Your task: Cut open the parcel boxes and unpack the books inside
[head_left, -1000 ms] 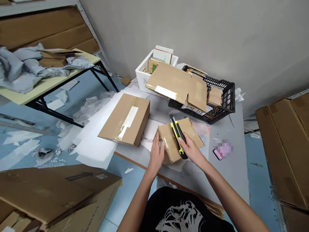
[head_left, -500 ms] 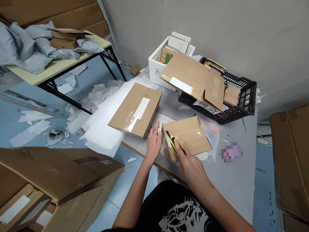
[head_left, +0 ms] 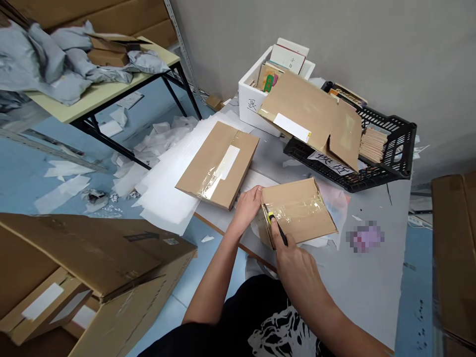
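Observation:
A small taped cardboard box (head_left: 303, 208) lies on the grey table (head_left: 364, 282) in front of me. My left hand (head_left: 248, 204) grips its near left corner with fingers curled on the top edge. My right hand (head_left: 295, 260) is closed round a yellow and black utility knife (head_left: 275, 225), whose tip rests on the box's left edge. A larger flat taped box (head_left: 219, 163) lies just to the left, on white sheets.
Behind are a white foam box (head_left: 249, 101) of books, a black crate (head_left: 394, 148) and an opened carton (head_left: 312, 111) across them. A pink phone (head_left: 366, 237) lies right. Big cartons stand at lower left (head_left: 85, 277) and right (head_left: 453, 258). A second table (head_left: 96, 94) holds grey wrapping.
The knife has turned from lying along the box top to pointing its tip at the left edge. My left hand let go briefly, then gripped the corner again. The view shifted left.

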Motion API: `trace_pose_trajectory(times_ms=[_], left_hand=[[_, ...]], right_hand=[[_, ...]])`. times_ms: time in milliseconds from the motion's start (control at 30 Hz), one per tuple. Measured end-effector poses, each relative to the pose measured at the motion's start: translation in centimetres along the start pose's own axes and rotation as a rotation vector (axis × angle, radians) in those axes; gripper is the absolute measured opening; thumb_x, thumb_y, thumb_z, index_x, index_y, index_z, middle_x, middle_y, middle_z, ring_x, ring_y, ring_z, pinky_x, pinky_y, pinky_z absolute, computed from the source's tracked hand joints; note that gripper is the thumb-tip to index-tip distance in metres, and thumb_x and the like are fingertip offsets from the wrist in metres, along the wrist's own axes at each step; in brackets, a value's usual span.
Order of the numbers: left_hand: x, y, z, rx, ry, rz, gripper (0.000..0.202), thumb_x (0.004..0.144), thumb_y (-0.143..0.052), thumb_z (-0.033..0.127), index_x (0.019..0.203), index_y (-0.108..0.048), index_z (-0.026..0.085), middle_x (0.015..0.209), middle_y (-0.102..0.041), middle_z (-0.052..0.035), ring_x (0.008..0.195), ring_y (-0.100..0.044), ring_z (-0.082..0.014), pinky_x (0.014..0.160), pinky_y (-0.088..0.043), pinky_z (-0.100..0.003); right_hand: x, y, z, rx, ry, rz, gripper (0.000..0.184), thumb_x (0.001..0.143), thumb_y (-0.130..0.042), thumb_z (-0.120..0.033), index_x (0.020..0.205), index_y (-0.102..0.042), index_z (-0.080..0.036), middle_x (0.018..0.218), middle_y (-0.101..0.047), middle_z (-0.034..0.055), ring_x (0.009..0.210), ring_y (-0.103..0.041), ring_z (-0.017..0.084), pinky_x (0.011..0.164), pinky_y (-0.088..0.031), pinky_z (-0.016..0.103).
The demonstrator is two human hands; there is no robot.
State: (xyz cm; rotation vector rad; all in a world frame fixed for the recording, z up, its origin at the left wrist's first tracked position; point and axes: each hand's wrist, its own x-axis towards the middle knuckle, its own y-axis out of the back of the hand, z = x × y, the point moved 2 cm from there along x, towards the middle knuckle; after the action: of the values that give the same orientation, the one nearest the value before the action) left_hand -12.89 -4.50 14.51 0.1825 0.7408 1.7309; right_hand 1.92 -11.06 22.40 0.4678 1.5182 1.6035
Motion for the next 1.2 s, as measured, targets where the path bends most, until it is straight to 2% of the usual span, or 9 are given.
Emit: trace_pose_trajectory(times_ms=[167, 300, 433, 600, 733, 933, 1033, 1100, 1200], left_hand=[[0.0, 0.5, 0.5, 0.138, 0.060, -0.007, 0.041, 0.096, -0.026, 0.035, 0.094, -0.065, 0.024, 0.069, -0.066, -0.0013, 0.072, -0.063, -0.0182, 0.066, -0.041, -0.025], [-0.1, 0.6, 0.5, 0.216, 0.117, -0.019, 0.041, 0.096, -0.025, 0.038, 0.097, -0.065, 0.026, 0.070, -0.067, -0.0017, 0.074, -0.064, -0.0202, 0.063, -0.039, -0.026], [0.0, 0.8, 0.8, 0.230, 0.131, -0.017, 0.043, 0.096, -0.024, 0.039, 0.097, -0.065, 0.027, 0.064, -0.066, -0.0014, 0.071, -0.064, -0.0206, 0.064, -0.039, -0.027], [0.0, 0.2, 0.8, 0.169, 0.076, -0.011, 0.043, 0.096, -0.024, 0.037, 0.084, -0.063, 0.024, 0.049, -0.057, 0.0006, 0.067, -0.064, -0.0200, 0.066, -0.040, -0.027], [-0.2, -0.7, 0.9, 0.025, 0.046, -0.014, 0.046, 0.096, -0.022, 0.037, 0.068, -0.055, 0.022, 0.042, -0.052, 0.0027, 0.053, -0.060, -0.0166, 0.063, -0.041, -0.025], [0.1, -1.3, 3.6, -0.018, 0.006, -0.125, 0.041, 0.095, -0.027, 0.035, 0.069, -0.056, 0.021, 0.040, -0.050, 0.0039, 0.044, -0.057, -0.0145, 0.060, -0.043, -0.024], [0.3, -2.2, 5.2, 0.105, -0.070, -0.132, 0.043, 0.096, -0.027, 0.037, 0.076, -0.061, 0.019, 0.050, -0.057, 0.0004, 0.051, -0.059, -0.0155, 0.065, -0.044, -0.026], [0.4, -3.0, 6.2, 0.205, -0.105, -0.099, 0.046, 0.097, -0.024, 0.036, 0.081, -0.064, 0.017, 0.070, -0.065, -0.0055, 0.060, -0.062, -0.0164, 0.070, -0.044, -0.028], [0.5, -4.1, 7.2, 0.317, -0.118, -0.077, 0.051, 0.098, -0.019, 0.034, 0.087, -0.066, 0.014, 0.093, -0.066, -0.0116, 0.074, -0.064, -0.0187, 0.076, -0.044, -0.030]], right_hand=[[-0.2, 0.1, 0.4, 0.029, 0.021, -0.001, 0.077, 0.076, -0.050, -0.001, 0.147, -0.024, -0.014, 0.095, -0.065, 0.0079, 0.049, -0.058, 0.010, 0.044, -0.046, 0.022], [-0.6, -0.1, 0.8, 0.052, 0.021, -0.015, 0.080, 0.077, -0.049, 0.000, 0.149, -0.019, -0.017, 0.098, -0.065, 0.0072, 0.049, -0.058, 0.009, 0.044, -0.045, 0.021], [-0.9, -0.4, 0.4, 0.039, 0.046, -0.026, 0.082, 0.073, -0.049, 0.003, 0.148, -0.021, -0.017, 0.102, -0.065, 0.0080, 0.049, -0.057, 0.009, 0.045, -0.046, 0.022], [-1.3, -0.7, 0.9, 0.008, 0.036, -0.012, 0.085, 0.070, -0.049, 0.005, 0.147, -0.022, -0.019, 0.100, -0.066, 0.0073, 0.047, -0.056, 0.008, 0.042, -0.042, 0.020], [-2.2, -0.8, 2.2, -0.013, 0.049, 0.024, 0.085, 0.068, -0.048, 0.005, 0.146, -0.025, -0.021, 0.094, -0.066, 0.0043, 0.044, -0.054, 0.007, 0.039, -0.038, 0.019], [-4.6, -0.4, 4.9, -0.023, 0.033, 0.103, 0.095, 0.064, -0.045, 0.005, 0.149, -0.011, -0.021, 0.081, -0.061, -0.0018, 0.037, -0.048, 0.007, 0.034, -0.032, 0.020], [-5.9, -0.2, 6.6, -0.020, 0.015, 0.132, 0.095, 0.064, -0.044, 0.004, 0.149, -0.008, -0.022, 0.077, -0.058, -0.0037, 0.037, -0.047, 0.007, 0.033, -0.031, 0.020], [-6.6, -0.2, 7.9, -0.007, 0.005, 0.144, 0.090, 0.070, -0.043, 0.002, 0.150, -0.009, -0.022, 0.076, -0.057, -0.0038, 0.036, -0.046, 0.007, 0.033, -0.030, 0.020], [-6.9, -0.2, 9.6, 0.010, -0.009, 0.157, 0.075, 0.082, -0.041, -0.006, 0.150, -0.013, -0.022, 0.074, -0.056, -0.0029, 0.038, -0.048, 0.008, 0.033, -0.029, 0.020]])
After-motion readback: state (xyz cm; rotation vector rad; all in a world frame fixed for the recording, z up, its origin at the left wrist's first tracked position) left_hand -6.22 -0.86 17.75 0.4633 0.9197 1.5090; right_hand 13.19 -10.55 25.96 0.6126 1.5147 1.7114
